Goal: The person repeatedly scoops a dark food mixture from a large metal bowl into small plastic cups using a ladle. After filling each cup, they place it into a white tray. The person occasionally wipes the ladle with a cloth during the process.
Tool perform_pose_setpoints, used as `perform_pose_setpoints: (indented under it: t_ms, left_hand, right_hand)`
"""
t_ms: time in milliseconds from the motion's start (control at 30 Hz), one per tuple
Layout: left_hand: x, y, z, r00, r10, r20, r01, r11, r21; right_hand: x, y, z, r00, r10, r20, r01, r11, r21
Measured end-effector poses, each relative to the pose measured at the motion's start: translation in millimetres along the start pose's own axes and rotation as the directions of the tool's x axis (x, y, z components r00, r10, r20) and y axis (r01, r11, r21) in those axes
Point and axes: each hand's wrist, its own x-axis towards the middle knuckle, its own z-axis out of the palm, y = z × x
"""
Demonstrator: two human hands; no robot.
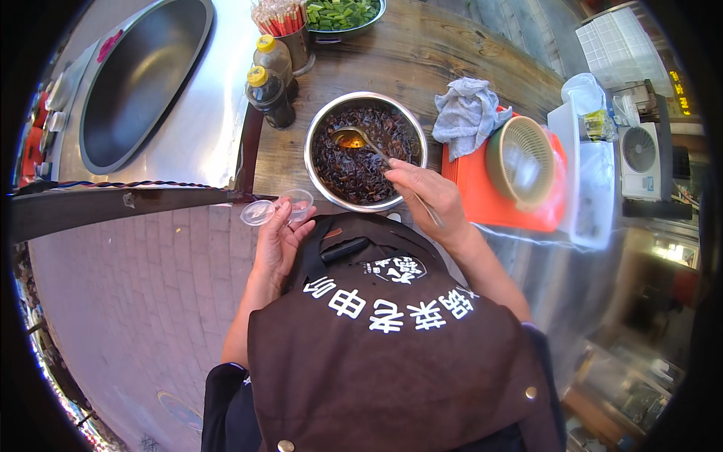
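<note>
My right hand (pixel 429 195) grips the handle of a metal spoon (pixel 370 141), its bowl filled with amber oily liquid. The spoon's bowl rests at the surface of a dark, oily chopped mixture (pixel 361 175) inside a round stainless steel bowl (pixel 312 169). In my left hand (pixel 277 246) is a small clear plastic cup (pixel 297 204) with its round lid (pixel 257 213) folded out to the left. That cup is held just off the steel bowl's lower left side. I cannot make out any contents in it.
Two yellow-capped bottles (pixel 272 96) stand left of the bowl, near a holder of wrapped chopsticks (pixel 294 45) and a basin of chopped greens (pixel 344 14). A large dark pan (pixel 144 85) sits in the steel counter. At right are a grey cloth (pixel 467 116) and a plastic colander (pixel 500 152).
</note>
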Motion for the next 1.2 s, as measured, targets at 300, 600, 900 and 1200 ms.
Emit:
perform_pose_setpoints:
  t_ms: [300, 600, 900, 1200]
  left_hand:
    - [-6, -5, 0, 0.999, 0.009, -0.035, -0.010, 1.000, -0.022]
    - [-9, -6, -2, 1.000, 0.020, -0.015, -0.020, 1.000, -0.017]
    - [-1, -15, 7, 0.998, 0.005, 0.066, -0.007, 1.000, 0.022]
    - [20, -24, 9, 0.983, -0.039, 0.177, 0.033, 0.999, 0.038]
  right_hand:
    - [-12, 5, 9, 0.984, -0.087, 0.154, 0.072, 0.992, 0.106]
    - [-27, 10, -54, 0.795, -0.295, 0.530, 0.317, 0.947, 0.052]
    - [-24, 10, -63, 0.987, 0.015, 0.157, 0.012, 0.986, -0.166]
    - [0, -17, -24, 0.953, 0.059, 0.298, 0.055, 0.931, -0.361]
